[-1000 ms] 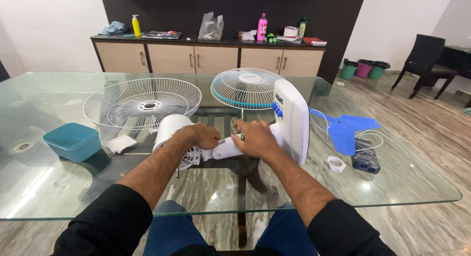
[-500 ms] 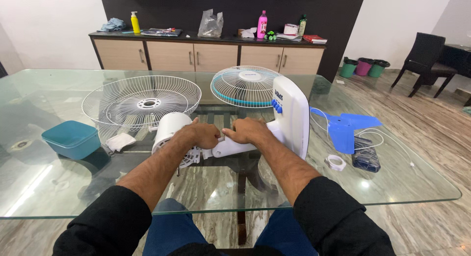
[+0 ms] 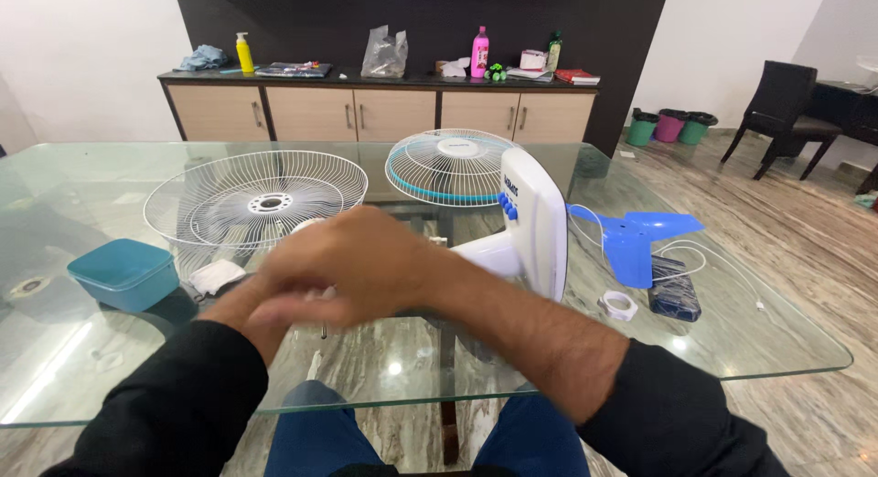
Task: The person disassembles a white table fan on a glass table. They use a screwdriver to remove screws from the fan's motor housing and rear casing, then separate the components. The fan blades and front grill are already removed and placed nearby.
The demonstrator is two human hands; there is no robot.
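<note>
The white fan body [image 3: 512, 239] lies on its side on the glass table [image 3: 786, 349], its long axis running left to right across the person's front. Its flat base plate [image 3: 535, 223] stands on edge at the right end, with a column of blue buttons [image 3: 504, 204] on the face turned toward the neck. The neck slopes down to the left from that plate, and the motor end is hidden behind the hands.

The right hand [image 3: 352, 262] has swung across in front of the body, palm down, fingers pointing left, blurred with movement. It hovers above the motor end rather than gripping anything that shows. Of the left hand [image 3: 240, 305] only the wrist and a little of the back appear beneath the right forearm; whether it holds anything I cannot tell. The two hands overlap, crossed over one another.

Behind the fan body the rear wire guard [image 3: 256, 203] rests dish-up on the glass, and to its right the front guard [image 3: 450, 166] with a blue rim lies flat. The blue fan blade [image 3: 636, 239] sits right of the base plate, with a white cable [image 3: 722, 262], a white ring nut [image 3: 620, 305] and a dark packet [image 3: 672, 297] just beside it. At the left edge stands a teal lidded box [image 3: 123, 273], with a white cloth [image 3: 217, 276] near it.
</note>
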